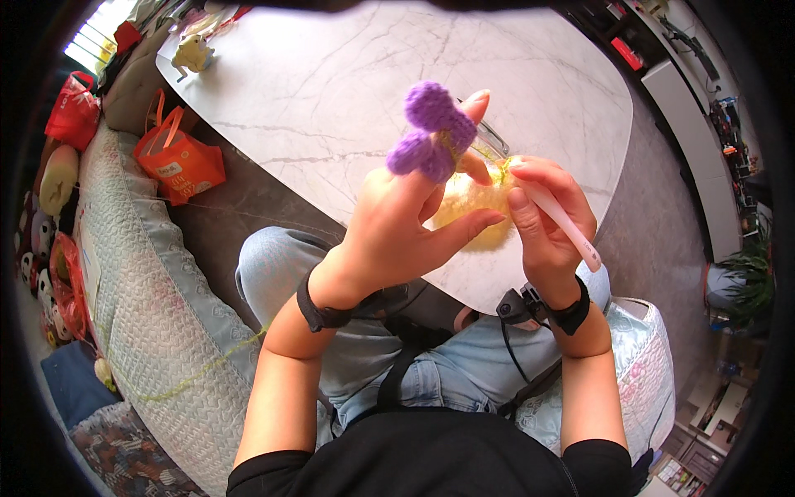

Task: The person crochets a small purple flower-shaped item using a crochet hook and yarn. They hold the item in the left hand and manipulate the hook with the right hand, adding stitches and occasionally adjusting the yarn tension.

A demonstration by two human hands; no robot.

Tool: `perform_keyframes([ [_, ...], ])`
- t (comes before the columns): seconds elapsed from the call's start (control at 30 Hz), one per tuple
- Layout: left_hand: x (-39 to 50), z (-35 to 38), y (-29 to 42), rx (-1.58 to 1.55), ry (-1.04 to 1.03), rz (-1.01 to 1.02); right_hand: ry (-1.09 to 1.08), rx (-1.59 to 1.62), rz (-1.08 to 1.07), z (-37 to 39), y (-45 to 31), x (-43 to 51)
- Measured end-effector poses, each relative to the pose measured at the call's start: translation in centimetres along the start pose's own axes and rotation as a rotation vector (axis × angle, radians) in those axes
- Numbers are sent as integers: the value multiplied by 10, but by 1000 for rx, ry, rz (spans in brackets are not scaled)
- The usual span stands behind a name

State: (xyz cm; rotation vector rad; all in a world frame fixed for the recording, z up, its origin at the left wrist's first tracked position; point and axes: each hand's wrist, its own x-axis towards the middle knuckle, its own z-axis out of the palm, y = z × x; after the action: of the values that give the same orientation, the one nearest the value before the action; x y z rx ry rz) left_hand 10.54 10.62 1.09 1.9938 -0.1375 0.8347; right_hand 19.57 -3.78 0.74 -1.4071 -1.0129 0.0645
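Observation:
My right hand [549,214] grips a pink-handled crochet hook [574,239]. Yellow-green yarn [502,171] is gathered at the fingertips of that hand. Below them is a fuzzy yellow piece of yarn work [481,220], partly hidden by my hands. My left hand [394,227] is just to its left, fingers spread and the thumb free. A bent finger of this hand comes close to the yarn; contact is unclear. A purple knitted or crocheted piece [435,127] with rounded lobes sits at my left fingers, seemingly worn on them.
Behind my hands, a metal tool [494,138] lies on the marble-patterned table [298,93]. A small yellow figure with a crank [194,54] stands at the far left. An orange bag [180,158] is beside the quilted sofa [161,323], across which yellow-green yarn trails.

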Motion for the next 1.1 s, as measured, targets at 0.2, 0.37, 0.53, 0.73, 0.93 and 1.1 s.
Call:
perform_keyframes([
  [0.2,-6,10,0,-198,-5,-74,24,62,-25,-2,-4,-7],
  [0.37,-5,9,7,-545,-24,-200,-42,119,-139,-4,-3,-12],
  [0.53,-2,9,11,-812,-76,-225,-61,126,-264,-1,-4,-11],
  [0.73,-10,11,15,-675,-55,-238,-65,50,-216,1,-8,-9],
  [0.93,-11,17,13,-503,9,-41,-27,-413,-437,-8,-15,-10],
  [1.1,-10,27,11,-538,50,-25,25,-395,-439,-9,-11,-15],
])
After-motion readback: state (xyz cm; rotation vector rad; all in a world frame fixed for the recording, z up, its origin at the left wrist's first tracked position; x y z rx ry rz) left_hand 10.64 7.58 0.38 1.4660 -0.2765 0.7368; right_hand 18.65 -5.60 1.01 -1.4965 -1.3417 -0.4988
